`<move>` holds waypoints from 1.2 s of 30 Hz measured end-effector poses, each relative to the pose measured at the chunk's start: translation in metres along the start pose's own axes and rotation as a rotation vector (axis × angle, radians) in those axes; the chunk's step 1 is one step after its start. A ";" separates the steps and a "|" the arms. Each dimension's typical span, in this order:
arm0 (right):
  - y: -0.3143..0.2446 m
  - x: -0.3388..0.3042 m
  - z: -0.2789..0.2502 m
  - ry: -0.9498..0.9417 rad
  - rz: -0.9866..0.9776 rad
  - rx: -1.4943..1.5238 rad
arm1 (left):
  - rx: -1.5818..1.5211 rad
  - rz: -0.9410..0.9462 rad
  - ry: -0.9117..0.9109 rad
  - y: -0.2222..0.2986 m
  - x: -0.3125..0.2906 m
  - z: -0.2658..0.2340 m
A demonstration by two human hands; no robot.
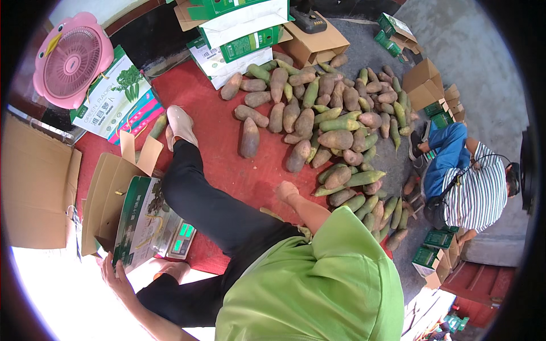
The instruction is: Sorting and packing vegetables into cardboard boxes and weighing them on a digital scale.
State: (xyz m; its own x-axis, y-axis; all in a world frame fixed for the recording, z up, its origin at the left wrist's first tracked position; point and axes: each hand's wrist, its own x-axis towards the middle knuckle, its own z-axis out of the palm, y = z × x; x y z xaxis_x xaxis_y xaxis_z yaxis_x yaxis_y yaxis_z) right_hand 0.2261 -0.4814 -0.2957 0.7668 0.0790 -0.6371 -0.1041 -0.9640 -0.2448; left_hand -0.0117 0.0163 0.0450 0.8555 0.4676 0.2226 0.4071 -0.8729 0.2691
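Left hand (115,278) at the lower corner of an open green-and-white carton (133,224), thumb and fingers parted.

Whether those fingers pinch the cardboard, I cannot tell. The carton stands to the person's left, brown flaps raised, just beside a scale (181,238) with a lit green display. The right hand (286,191) hangs over the red mat (224,142); its finger position is too small to tell. Beyond it, root vegetables (335,139), some brownish, some green, lie heaped across mat and grey floor. At upper left a pink fan (73,62) stands by a printed white carton (116,99). Another person (472,187), in a striped shirt, is right of the heap.
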 end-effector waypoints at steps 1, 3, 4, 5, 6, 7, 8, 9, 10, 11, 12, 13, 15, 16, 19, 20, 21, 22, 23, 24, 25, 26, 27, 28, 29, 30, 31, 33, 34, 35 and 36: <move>-0.002 -0.001 -0.001 -0.007 -0.010 0.004 | 0.012 -0.004 0.002 -0.001 -0.004 -0.001; -0.010 -0.007 -0.009 0.095 -0.037 0.035 | -0.038 -0.049 0.030 -0.004 -0.008 -0.004; -0.010 -0.007 -0.008 0.098 -0.035 0.042 | -0.038 -0.041 0.030 -0.002 -0.004 -0.006; -0.003 -0.004 -0.003 0.245 -0.177 0.001 | -0.050 -0.058 0.019 0.002 -0.001 -0.006; 0.004 -0.001 0.002 0.390 -0.319 -0.043 | -0.062 -0.075 0.008 0.005 0.001 -0.005; -0.004 0.000 -0.002 0.382 -0.333 -0.041 | -0.050 -0.086 0.012 0.007 -0.001 -0.008; -0.014 0.004 -0.013 0.230 -0.289 0.006 | -0.089 -0.113 -0.016 0.009 -0.001 -0.011; -0.026 0.007 -0.023 0.075 -0.246 0.048 | -0.126 -0.143 -0.043 0.008 -0.001 -0.014; -0.034 0.011 -0.027 0.142 -0.245 0.109 | -0.010 -0.093 -0.040 0.004 -0.002 -0.014; -0.035 0.015 -0.030 0.202 -0.242 0.167 | 0.040 -0.053 -0.068 0.015 0.003 -0.016; -0.031 0.021 -0.039 0.244 -0.279 0.206 | 0.075 -0.094 -0.110 0.030 0.012 -0.015; -0.041 0.028 -0.051 0.269 -0.340 0.246 | 0.108 -0.109 -0.126 0.032 0.016 -0.016; -0.086 0.018 -0.088 0.278 -0.407 0.330 | -0.025 -0.196 -0.150 0.033 0.019 -0.019; -0.117 0.006 -0.112 0.090 -0.375 0.622 | 0.010 -0.165 -0.136 0.024 0.015 -0.017; -0.166 0.022 -0.144 0.181 -0.497 0.561 | 0.002 -0.118 -0.157 0.028 0.024 -0.015; -0.170 0.044 -0.149 0.272 -0.679 0.601 | -0.002 -0.085 -0.158 0.030 0.031 -0.014; -0.222 0.010 -0.171 0.239 -0.710 0.581 | 0.026 -0.099 -0.165 0.026 0.026 -0.019; -0.239 0.019 -0.182 0.263 -0.825 0.632 | -0.022 -0.081 -0.138 0.021 0.029 -0.016; -0.265 0.013 -0.195 0.280 -0.897 0.588 | -0.059 -0.079 -0.119 0.014 0.027 -0.014; -0.293 -0.006 -0.208 0.249 -0.962 0.628 | -0.076 -0.052 -0.086 0.011 0.028 -0.012; -0.313 -0.007 -0.220 0.330 -1.079 0.529 | -0.045 -0.040 -0.090 0.010 0.032 -0.011; -0.340 -0.031 -0.230 0.335 -1.052 0.466 | -0.052 -0.082 -0.123 0.011 0.030 -0.013; -0.360 -0.046 -0.239 0.313 -1.074 0.447 | -0.069 -0.109 -0.143 0.012 0.034 -0.012; -0.376 -0.050 -0.245 0.374 -1.162 0.378 | -0.071 -0.124 -0.152 0.015 0.037 -0.012; -0.391 -0.058 -0.246 0.330 -1.155 0.400 | -0.049 -0.104 -0.153 0.016 0.037 -0.011; -0.409 -0.074 -0.246 0.341 -1.176 0.363 | -0.021 -0.087 -0.152 0.016 0.036 -0.011; -0.426 -0.089 -0.246 0.355 -1.199 0.327 | -0.020 -0.102 -0.160 0.014 0.035 -0.012; -0.450 -0.098 -0.241 0.344 -1.253 0.254 | -0.019 -0.139 -0.179 0.012 0.032 -0.011; -0.461 -0.099 -0.239 0.348 -1.308 0.190 | -0.017 -0.127 -0.171 0.012 0.033 -0.011; -0.471 -0.100 -0.236 0.343 -1.306 0.187 | -0.020 -0.131 -0.175 0.012 0.034 -0.010; -0.481 -0.100 -0.233 0.400 -1.417 0.092 | -0.018 -0.141 -0.196 0.014 0.035 -0.011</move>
State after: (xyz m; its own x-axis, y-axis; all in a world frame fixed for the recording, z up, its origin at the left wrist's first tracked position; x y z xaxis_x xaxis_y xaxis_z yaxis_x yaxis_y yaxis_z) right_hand 0.3468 -0.0850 0.0558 0.3794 0.8322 0.4044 0.8379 -0.1237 -0.5316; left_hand 0.0207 0.0220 0.0666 0.8371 0.5470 -0.0044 0.5226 -0.7973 0.3018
